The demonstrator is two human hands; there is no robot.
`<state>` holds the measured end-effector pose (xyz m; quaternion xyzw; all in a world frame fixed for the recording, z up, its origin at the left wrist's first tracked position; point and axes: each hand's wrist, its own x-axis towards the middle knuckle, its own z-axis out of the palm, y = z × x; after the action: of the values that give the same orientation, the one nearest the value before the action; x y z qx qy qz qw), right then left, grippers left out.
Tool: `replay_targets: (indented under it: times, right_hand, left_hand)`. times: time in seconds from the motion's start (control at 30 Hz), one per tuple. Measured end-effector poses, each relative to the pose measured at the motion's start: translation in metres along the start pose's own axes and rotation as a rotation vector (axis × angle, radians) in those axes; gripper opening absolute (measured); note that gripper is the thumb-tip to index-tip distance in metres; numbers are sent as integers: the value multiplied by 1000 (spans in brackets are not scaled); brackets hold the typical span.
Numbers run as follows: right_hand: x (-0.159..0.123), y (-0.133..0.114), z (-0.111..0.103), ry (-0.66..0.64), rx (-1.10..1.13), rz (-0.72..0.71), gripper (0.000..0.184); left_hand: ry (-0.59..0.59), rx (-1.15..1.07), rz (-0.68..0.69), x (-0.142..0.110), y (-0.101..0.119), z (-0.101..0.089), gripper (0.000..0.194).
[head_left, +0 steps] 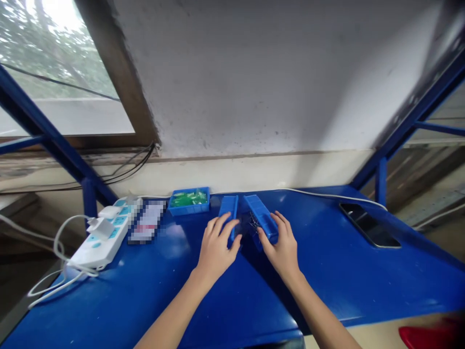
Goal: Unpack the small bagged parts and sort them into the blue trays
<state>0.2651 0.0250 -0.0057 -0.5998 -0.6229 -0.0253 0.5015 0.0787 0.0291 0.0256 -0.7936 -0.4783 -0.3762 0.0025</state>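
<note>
My left hand and my right hand both grip a small blue plastic bin standing on the blue table in front of me. The left fingers wrap its left wall, the right fingers its right wall. Thin dark metal pieces show inside the bin between my hands. A second blue bin with green parts sits just behind and to the left.
A white power strip with plugs and white cables lies at the left edge. A blurred-out card lies beside it. A black phone rests at the right. A white cable runs along the back. Something red shows at bottom right.
</note>
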Motion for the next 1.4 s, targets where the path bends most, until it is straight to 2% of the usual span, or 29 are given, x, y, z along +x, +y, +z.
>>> replay_targets:
  times: [0.07,0.1,0.2,0.27,0.3,0.4,0.5,0.67,0.77,0.87,1.0,1.1,1.27,1.4]
  right_hand:
    - [-3,1,0,-52,-4,105,65]
    - [-5,1,0,-89,-1,168,72]
    - [-7,1,-2,-176,13,301,80]
    - [-7,2,-4,-177,12,303,76]
    - [-7,3,-4,-168,6,284,74]
    - [-8,7,-4,-133,-30,211,70]
    - [-10,12,-4,-108,-83,175,70]
    - [-12,19,-1,-91,-135,168,70]
    - [-11,19,-1,-85,-133,138,76]
    - [-10,19,-1,-82,-133,129,85]
    - [-9,21,-3,-88,-110,109,85]
    - [-6,25,-5,-90,-67,79,81]
    - [-1,26,-9,-70,-64,-23,61]
    - [1,28,-12,-52,-107,-31,68]
  left_hand:
    - [98,-58,-92,-9,-7,6,54]
    - [110,-97,-149,-13,-10,8,66]
    - [-28,-255,-322,-21,-17,8,86]
    - [-114,-327,-368,-21,-19,5,81]
    - [-116,-333,-354,-21,-20,3,74]
    - [-27,-271,-237,-18,-20,-2,50]
    - [37,-229,-149,-18,-20,-6,40]
    - [17,-221,-18,-19,-23,-9,35]
    - [9,-194,41,-18,-24,-11,33]
    - [12,-229,54,-17,-25,-14,32]
    - [20,-270,49,-17,-32,-18,28]
    - [80,-268,35,-16,-37,-21,25]
    - [215,-263,17,-13,-39,-26,25]
    - [272,-265,5,-12,-39,-26,29]
